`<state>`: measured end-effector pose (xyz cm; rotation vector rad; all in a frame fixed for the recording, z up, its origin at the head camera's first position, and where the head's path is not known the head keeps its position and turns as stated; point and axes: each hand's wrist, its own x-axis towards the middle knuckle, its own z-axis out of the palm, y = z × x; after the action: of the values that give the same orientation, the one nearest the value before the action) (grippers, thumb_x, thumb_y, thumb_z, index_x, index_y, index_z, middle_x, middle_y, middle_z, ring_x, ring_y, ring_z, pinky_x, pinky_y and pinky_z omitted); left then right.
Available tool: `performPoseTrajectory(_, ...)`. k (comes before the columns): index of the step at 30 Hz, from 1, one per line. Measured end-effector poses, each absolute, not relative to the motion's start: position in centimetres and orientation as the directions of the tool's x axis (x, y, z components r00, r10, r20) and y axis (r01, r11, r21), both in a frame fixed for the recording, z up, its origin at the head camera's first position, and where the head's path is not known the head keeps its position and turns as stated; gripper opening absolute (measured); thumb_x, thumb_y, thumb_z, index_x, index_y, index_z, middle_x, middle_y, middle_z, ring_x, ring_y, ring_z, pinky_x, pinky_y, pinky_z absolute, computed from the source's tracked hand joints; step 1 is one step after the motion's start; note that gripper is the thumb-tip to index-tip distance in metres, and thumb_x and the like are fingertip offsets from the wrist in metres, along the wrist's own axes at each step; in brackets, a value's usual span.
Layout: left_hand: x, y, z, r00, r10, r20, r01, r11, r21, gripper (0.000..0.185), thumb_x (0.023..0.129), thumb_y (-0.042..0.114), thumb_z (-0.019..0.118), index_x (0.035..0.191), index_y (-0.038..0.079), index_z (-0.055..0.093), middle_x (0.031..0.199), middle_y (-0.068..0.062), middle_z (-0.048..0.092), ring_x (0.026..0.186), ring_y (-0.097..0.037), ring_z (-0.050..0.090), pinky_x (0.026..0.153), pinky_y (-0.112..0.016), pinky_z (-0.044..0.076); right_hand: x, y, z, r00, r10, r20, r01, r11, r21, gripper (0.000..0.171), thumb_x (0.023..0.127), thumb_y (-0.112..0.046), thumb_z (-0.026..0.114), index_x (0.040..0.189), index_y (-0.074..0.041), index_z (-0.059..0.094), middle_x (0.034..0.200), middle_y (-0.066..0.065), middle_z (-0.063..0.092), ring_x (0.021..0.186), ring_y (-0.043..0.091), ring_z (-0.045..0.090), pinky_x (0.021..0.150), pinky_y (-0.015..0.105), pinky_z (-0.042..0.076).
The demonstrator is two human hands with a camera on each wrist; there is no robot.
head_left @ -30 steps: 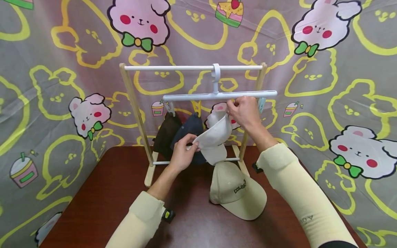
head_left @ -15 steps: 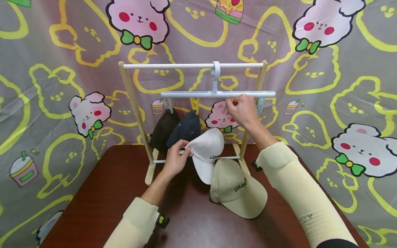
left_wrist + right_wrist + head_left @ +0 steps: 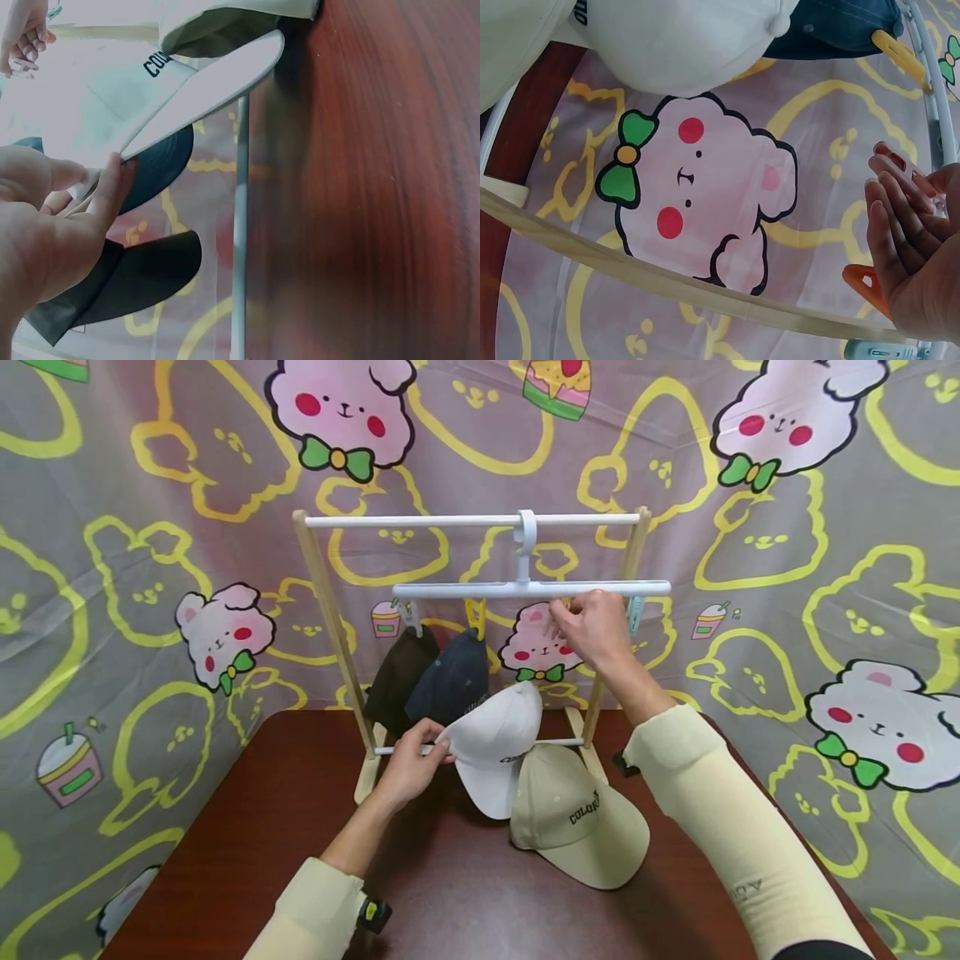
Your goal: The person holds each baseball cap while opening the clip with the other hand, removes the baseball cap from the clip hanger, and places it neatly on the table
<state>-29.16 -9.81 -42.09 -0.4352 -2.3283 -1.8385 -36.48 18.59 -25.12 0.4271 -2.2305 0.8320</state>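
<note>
Orange clip [image 3: 866, 289] beside slack right hand [image 3: 911, 247]; left hand [image 3: 408, 766] pinching white cap [image 3: 491, 739].

Even, bright light from overhead; soft shadows on the table [image 3: 247, 827] toward 6 o'clock. Head view bows at its edges. The white cap [image 3: 97, 90] glares, washed out at 10 o'clock; near fingers blur

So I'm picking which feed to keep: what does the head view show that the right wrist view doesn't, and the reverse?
Only the head view shows the left hand pinching the white cap, the brown cap, and the whole rack. Only the right wrist view shows an orange clip beside the right hand's fingers. Both show the white cap, the navy cap, the yellow clip and the right hand.
</note>
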Motion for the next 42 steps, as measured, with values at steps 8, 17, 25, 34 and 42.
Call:
performPoseTrajectory(8,-28.5,-11.5,-42.6,-0.931,0.27,0.247,0.322,0.284,0.903,0.005,0.099,-0.005,0.06,0.103,-0.008,0.06,0.105,-0.024,0.071,0.096,-0.042,0.071,0.085,-0.038,0.06,-36.7,19.1,-25.1,-0.688,-0.029,0.725,-0.501,0.742,-0.446,0.05,0.092,-0.026,0.064,0.046,-0.006,0.065,0.05,0.006,0.065,0.038,0.018,0.056,0.035,0.025,0.033)
performPoseTrajectory(17,-27.6,-12.5,-43.3,-0.863,0.452,0.224,0.437,0.446,0.781,0.005,0.094,0.001,0.07,0.092,0.004,0.066,0.097,-0.007,0.075,0.09,-0.018,0.07,0.081,-0.029,0.051,-36.8,19.1,-25.2,-0.702,-0.025,0.712,-0.483,0.752,-0.449,0.053,0.091,-0.03,0.064,0.043,-0.007,0.062,0.048,0.005,0.063,0.038,0.018,0.056,0.036,0.027,0.034)
performPoseTrajectory(25,-27.0,-13.6,-43.9,-0.84,0.503,0.204,0.472,0.491,0.732,0.007,0.089,0.003,0.076,0.085,0.007,0.071,0.084,0.0,0.073,0.076,-0.009,0.062,0.07,-0.024,0.048,-36.9,19.1,-25.2,-0.716,-0.018,0.698,-0.475,0.745,-0.469,0.054,0.091,-0.031,0.064,0.043,-0.006,0.062,0.048,0.004,0.063,0.038,0.018,0.058,0.035,0.026,0.034)
performPoseTrajectory(34,-26.3,-14.4,-44.7,-0.773,0.628,0.091,0.488,0.496,0.718,0.01,0.095,0.008,0.07,0.088,0.005,0.076,0.08,-0.006,0.071,0.074,-0.014,0.062,0.069,-0.024,0.047,-36.7,19.1,-25.1,-0.729,-0.018,0.685,-0.474,0.735,-0.484,0.055,0.093,-0.032,0.064,0.047,-0.003,0.065,0.054,0.008,0.067,0.041,0.017,0.06,0.035,0.026,0.036)
performPoseTrajectory(42,-26.3,-14.5,-45.3,-0.749,0.662,0.024,0.462,0.496,0.735,0.018,0.1,0.003,0.057,0.098,-0.001,0.075,0.092,-0.016,0.075,0.071,-0.022,0.072,0.069,-0.025,0.055,-36.8,19.0,-25.2,-0.726,-0.021,0.687,-0.48,0.731,-0.485,0.055,0.093,-0.032,0.064,0.044,-0.008,0.063,0.053,0.008,0.067,0.04,0.017,0.059,0.036,0.026,0.036)
